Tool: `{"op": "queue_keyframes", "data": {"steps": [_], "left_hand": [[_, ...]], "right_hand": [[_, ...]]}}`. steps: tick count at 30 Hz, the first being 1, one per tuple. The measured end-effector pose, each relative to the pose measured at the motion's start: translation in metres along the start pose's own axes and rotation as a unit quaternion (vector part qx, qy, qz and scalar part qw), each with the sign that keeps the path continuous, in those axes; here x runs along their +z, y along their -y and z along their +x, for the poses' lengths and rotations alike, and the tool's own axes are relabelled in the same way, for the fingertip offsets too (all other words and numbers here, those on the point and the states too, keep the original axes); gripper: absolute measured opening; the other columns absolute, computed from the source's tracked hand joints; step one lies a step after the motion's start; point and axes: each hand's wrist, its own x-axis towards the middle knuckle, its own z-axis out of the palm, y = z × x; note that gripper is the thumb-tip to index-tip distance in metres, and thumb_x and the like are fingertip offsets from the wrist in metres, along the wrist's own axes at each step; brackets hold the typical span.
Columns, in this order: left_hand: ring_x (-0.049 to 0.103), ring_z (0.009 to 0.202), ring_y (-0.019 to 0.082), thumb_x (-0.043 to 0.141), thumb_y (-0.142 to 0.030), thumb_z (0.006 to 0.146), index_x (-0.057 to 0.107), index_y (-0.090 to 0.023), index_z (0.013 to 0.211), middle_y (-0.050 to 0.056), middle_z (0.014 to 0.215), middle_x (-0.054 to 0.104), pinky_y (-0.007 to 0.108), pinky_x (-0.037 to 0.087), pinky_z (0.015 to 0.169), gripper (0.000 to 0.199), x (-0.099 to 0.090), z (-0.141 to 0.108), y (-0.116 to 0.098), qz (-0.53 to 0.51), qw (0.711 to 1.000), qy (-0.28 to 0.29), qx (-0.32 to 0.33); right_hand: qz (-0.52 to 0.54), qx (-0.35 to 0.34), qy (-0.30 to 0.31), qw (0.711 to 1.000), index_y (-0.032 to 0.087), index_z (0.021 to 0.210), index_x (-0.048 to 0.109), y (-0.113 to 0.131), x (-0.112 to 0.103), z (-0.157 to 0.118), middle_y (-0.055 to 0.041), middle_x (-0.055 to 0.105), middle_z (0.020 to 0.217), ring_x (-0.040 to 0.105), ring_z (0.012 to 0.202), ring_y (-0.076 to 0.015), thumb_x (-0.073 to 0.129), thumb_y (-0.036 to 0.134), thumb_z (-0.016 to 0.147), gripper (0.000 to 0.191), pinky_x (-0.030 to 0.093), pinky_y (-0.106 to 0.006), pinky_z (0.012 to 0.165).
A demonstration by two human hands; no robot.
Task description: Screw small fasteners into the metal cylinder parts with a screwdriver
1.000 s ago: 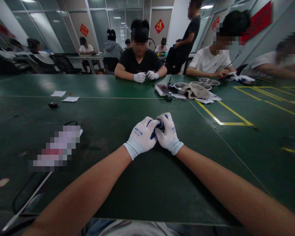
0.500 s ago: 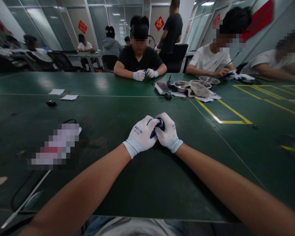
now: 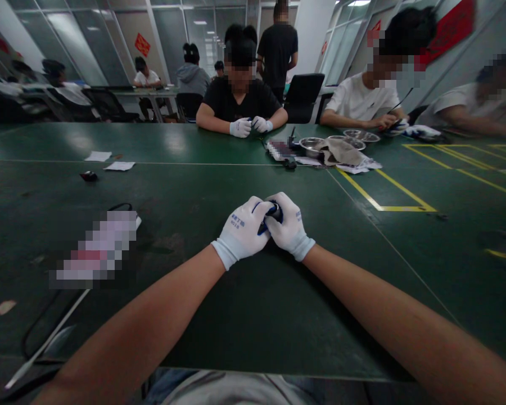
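My left hand point(image 3: 245, 229) wears a white knit glove with blue print and a dark blue palm. Against it, over the green table, presses my right hand point(image 3: 287, 225) in a matching glove. The fingers of both are curled inward and closed, thumbs meeting in the middle. Between the thumbs shows a bit of something dark with a pale shiny edge point(image 3: 275, 209). Most of it is covered by the gloves, so its kind cannot be made out, nor which hand bears it.
A blurred-out pale pack point(image 3: 99, 247) with a white cable point(image 3: 46, 340) lies left on the green table point(image 3: 185, 191). Metal bowls point(image 3: 312, 147) and a grey cloth point(image 3: 341, 153) stand across the table. A co-worker in black point(image 3: 239, 104) sits opposite; others sit right.
My hands keep the same closed pose at nearly the same spot. The view has shifted slightly. In the background, the standing person has moved left and turned.
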Motion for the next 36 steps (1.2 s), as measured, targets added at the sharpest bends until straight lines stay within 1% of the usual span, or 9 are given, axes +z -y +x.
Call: {"op": "queue_keyframes", "data": {"steps": [5,12,17,23,25,27,31,33,36], "left_hand": [[0.068,0.102,0.027,0.061,-0.015,0.083,0.056,-0.020,0.128,0.011,0.120,0.062,0.045,0.062,0.090,0.045,0.0009,0.0000,0.0000,-0.008,1.000,-0.011,-0.007],[0.067,0.100,0.027,0.061,-0.016,0.083,0.058,-0.019,0.115,0.012,0.116,0.062,0.044,0.062,0.088,0.032,0.0003,0.0002,0.0008,-0.010,1.000,-0.021,0.000],[0.068,0.102,0.027,0.062,-0.019,0.085,0.054,-0.019,0.122,0.012,0.116,0.062,0.045,0.062,0.089,0.037,0.0017,-0.0009,-0.0001,-0.025,0.999,-0.034,0.018],[0.069,0.106,0.028,0.065,-0.020,0.084,0.051,-0.020,0.129,0.011,0.119,0.062,0.045,0.062,0.093,0.047,0.0032,-0.0018,0.0001,-0.033,0.999,-0.038,0.017],[0.069,0.108,0.028,0.067,-0.022,0.083,0.050,-0.019,0.132,0.012,0.122,0.062,0.045,0.061,0.095,0.052,0.0037,-0.0017,0.0009,-0.044,0.998,-0.048,0.013],[0.069,0.112,0.028,0.070,-0.023,0.082,0.049,-0.018,0.135,0.013,0.125,0.062,0.046,0.060,0.099,0.057,0.0042,-0.0011,0.0023,-0.066,0.996,-0.065,-0.002],[0.069,0.115,0.028,0.071,-0.020,0.082,0.056,-0.019,0.128,0.012,0.123,0.067,0.044,0.058,0.102,0.048,0.0042,0.0014,0.0055,-0.134,0.987,-0.076,-0.047],[0.071,0.111,0.027,0.070,-0.021,0.085,0.060,-0.019,0.120,0.011,0.118,0.071,0.043,0.059,0.100,0.037,0.0043,0.0033,0.0065,-0.175,0.979,-0.072,-0.074],[0.073,0.105,0.025,0.069,-0.025,0.090,0.062,-0.019,0.115,0.009,0.111,0.074,0.042,0.060,0.098,0.026,0.0052,0.0064,0.0083,-0.230,0.961,-0.081,-0.135]], "right_hand": [[-0.004,0.000,0.001,1.000,0.024,0.089,0.057,0.0006,-0.0002,0.0003,-0.0053,0.055,0.090,0.055,0.082,-0.0256,0.056,0.019,0.071,0.018,0.051,-0.043,0.072],[-0.016,-0.012,-0.007,1.000,0.024,0.090,0.055,0.0009,0.0012,-0.0001,-0.0057,0.053,0.091,0.055,0.082,-0.0253,0.056,0.019,0.073,0.018,0.049,-0.041,0.069],[0.003,-0.028,-0.008,1.000,0.025,0.088,0.052,0.0044,-0.0015,-0.0012,-0.0038,0.054,0.084,0.054,0.077,-0.0243,0.055,0.021,0.073,0.015,0.047,-0.040,0.067],[0.018,-0.049,-0.011,0.999,0.024,0.090,0.054,0.0043,-0.0035,-0.0014,-0.0043,0.056,0.084,0.056,0.076,-0.0242,0.056,0.029,0.081,0.011,0.049,-0.041,0.068],[0.027,-0.054,-0.011,0.998,0.023,0.097,0.056,0.0026,-0.0036,-0.0023,-0.0052,0.059,0.088,0.059,0.080,-0.0252,0.057,0.029,0.083,0.015,0.052,-0.043,0.072],[0.047,-0.050,-0.008,0.998,0.022,0.114,0.056,0.0007,-0.0033,-0.0041,-0.0084,0.064,0.101,0.064,0.092,-0.0280,0.058,0.030,0.086,0.029,0.056,-0.047,0.082],[0.078,-0.026,0.015,0.996,0.022,0.150,0.037,-0.0023,-0.0013,-0.0084,-0.0164,0.059,0.136,0.064,0.116,-0.0330,0.061,0.032,0.090,0.066,0.055,-0.057,0.102],[0.073,-0.028,0.025,0.997,0.023,0.156,0.031,-0.0028,0.0002,-0.0094,-0.0168,0.056,0.141,0.063,0.119,-0.0332,0.062,0.031,0.091,0.072,0.054,-0.058,0.104],[0.048,-0.044,0.020,0.998,0.024,0.156,0.034,-0.0023,0.0025,-0.0089,-0.0164,0.054,0.139,0.061,0.121,-0.0337,0.062,0.033,0.091,0.071,0.054,-0.059,0.106]]}}
